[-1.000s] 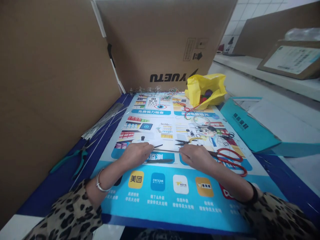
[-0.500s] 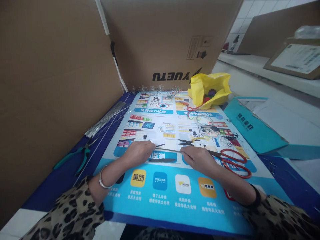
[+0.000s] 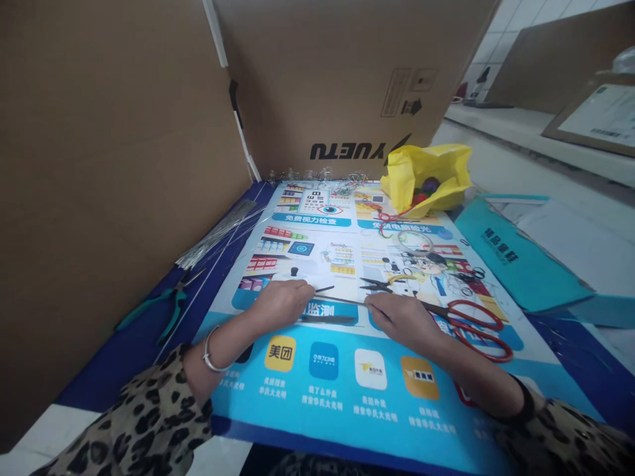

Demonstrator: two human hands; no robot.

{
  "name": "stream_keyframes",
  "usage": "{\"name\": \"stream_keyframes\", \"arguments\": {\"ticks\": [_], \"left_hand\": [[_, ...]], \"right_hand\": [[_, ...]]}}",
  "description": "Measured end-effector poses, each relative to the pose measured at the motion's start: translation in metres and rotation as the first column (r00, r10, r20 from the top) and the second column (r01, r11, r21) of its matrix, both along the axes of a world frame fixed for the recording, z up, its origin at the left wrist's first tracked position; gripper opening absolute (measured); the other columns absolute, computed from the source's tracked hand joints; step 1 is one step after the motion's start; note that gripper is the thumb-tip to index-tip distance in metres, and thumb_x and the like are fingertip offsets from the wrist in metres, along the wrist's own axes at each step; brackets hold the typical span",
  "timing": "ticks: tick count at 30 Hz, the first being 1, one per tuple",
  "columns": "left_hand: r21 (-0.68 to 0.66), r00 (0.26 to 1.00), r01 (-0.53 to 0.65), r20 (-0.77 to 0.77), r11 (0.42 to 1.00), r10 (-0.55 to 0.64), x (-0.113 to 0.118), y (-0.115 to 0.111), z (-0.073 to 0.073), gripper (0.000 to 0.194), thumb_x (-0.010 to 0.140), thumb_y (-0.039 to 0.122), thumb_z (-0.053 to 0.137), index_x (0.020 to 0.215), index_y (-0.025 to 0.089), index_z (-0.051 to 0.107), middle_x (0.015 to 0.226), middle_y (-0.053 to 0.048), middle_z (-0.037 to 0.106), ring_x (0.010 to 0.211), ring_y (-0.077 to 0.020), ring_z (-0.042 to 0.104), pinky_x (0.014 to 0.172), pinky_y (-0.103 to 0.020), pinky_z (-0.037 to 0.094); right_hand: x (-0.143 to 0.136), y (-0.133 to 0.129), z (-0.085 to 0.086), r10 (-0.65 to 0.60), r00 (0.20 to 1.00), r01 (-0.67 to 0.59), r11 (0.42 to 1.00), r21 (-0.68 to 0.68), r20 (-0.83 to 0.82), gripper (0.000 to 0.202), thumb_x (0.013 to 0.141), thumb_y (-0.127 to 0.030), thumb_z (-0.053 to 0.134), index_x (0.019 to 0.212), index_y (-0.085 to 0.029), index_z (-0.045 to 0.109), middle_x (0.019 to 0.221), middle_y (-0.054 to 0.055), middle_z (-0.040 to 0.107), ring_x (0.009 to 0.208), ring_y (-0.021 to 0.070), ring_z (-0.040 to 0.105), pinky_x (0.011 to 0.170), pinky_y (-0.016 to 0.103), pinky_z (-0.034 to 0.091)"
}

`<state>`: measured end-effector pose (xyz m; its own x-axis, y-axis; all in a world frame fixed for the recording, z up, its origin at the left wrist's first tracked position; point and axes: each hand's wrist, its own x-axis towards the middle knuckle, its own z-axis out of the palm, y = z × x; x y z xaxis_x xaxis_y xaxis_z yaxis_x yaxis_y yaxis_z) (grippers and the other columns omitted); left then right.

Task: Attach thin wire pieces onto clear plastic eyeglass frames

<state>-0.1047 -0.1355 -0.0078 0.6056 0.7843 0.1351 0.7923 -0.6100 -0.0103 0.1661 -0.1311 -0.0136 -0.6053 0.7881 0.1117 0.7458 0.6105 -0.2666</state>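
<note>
Plainly, the two hands sit apart over the printed mat (image 3: 337,426), joined by a thin rod (image 3: 342,299) that runs nearly level between them. The left hand (image 3: 285,305) has its fingers clamped on one end, and the right hand (image 3: 404,320) pinches the other; the fingers hide both tips, and the rod looks like wire, though it is too fine to be sure. A short dark piece (image 3: 325,289) lies just beyond the left fingertips, and a dark flat strip (image 3: 330,319) lies on the near side of the rod.

Clutter crowds the right side: dark-nosed pliers (image 3: 378,285) lie just past the right hand, and red-handled scissors (image 3: 475,313) stick out beside it, their blades partly hidden. Farther back are a clear ring (image 3: 415,254), a tangle of small black bits (image 3: 469,276) and a yellow bag (image 3: 401,175). A teal box (image 3: 520,264) flanks the mat. On the left, teal-handled pliers (image 3: 174,316) and a bundle of silvery strips (image 3: 213,238) lie near a tall cardboard panel (image 3: 109,132).
</note>
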Motion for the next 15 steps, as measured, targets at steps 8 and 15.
{"name": "stream_keyframes", "arguments": {"ticks": [8,15], "left_hand": [[-0.239,0.985,0.072,0.167,0.968,-0.032,0.002,0.014,0.013,0.028,0.088,0.024,0.032,0.079,0.016,0.057,0.081,-0.004,0.061,0.077,-0.0157,0.054,0.068,-0.026,0.037],[-0.83,0.97,0.201,0.243,0.521,0.012,0.001,0.048,0.06,0.018,0.077,0.029,0.048,0.072,0.016,0.06,0.066,0.003,0.055,0.064,-0.0112,0.047,0.062,-0.021,0.035]], "right_hand": [[0.003,0.021,0.018,-0.117,0.969,-0.018,0.846,-0.532,-0.218,0.02,0.078,-0.03,0.045,0.076,-0.018,0.06,0.061,0.0,0.058,0.054,0.0112,0.051,0.052,0.022,0.037],[0.0,0.047,0.054,-0.224,0.942,-0.168,0.331,-0.928,-0.251,0.02,0.065,-0.03,0.063,0.072,-0.012,0.063,0.061,0.002,0.063,0.052,0.0098,0.055,0.052,0.022,0.043]]}}
